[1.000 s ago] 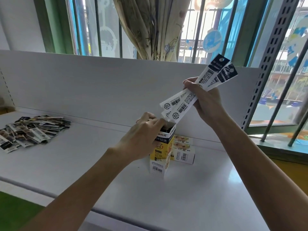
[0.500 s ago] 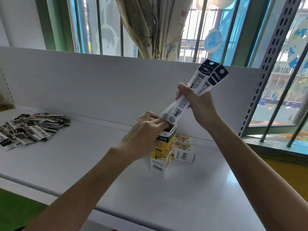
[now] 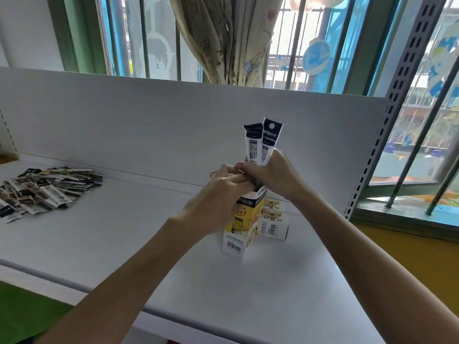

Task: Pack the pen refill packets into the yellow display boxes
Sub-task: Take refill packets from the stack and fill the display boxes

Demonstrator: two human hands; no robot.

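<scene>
Two pen refill packets, centre frame, long axis near upright, directly above the open yellow display box on the surface: fingers of your right hand grip them, left hand grips the box.

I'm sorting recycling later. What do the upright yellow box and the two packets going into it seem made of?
The yellow box looks like thin printed cardboard, matte: crisp folded edges and a flat printed face. The packets seem plastic film or coated paper, slightly glossy; they stand up thin and flat, with a punched hang hole.
</scene>
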